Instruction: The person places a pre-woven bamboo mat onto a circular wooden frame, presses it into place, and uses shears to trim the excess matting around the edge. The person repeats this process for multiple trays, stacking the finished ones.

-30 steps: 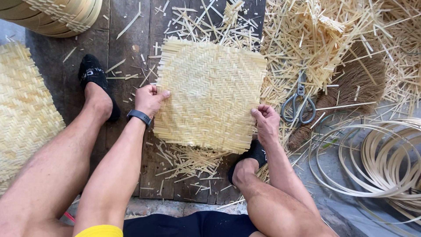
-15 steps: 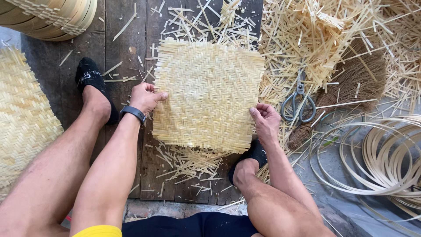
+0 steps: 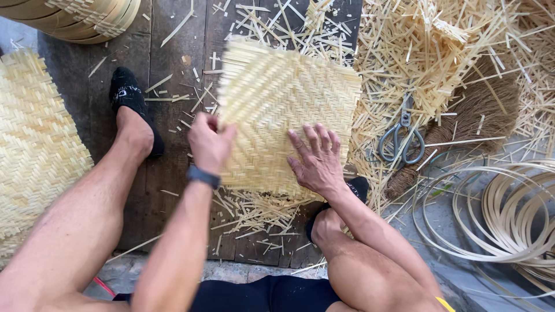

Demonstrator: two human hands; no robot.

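Since a moment earlier the right hand (image 3: 317, 160) has moved from the edge onto the woven bamboo mat (image 3: 283, 110), fingers spread flat, while the left hand (image 3: 210, 144) pinches its left edge above the plank floor (image 3: 173, 75), best kept taut.

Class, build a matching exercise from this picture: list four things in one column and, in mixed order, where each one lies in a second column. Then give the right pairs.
Things
1. woven square mat
2. scissors
3. coiled strips
4. right hand

Places
A. at the far right, looped on the ground
B. flat on the mat, fingers spread
C. on the dark planks between the two feet
D. right of the mat, beside the heap of loose strips

Pairs: 1-C, 2-D, 3-A, 4-B
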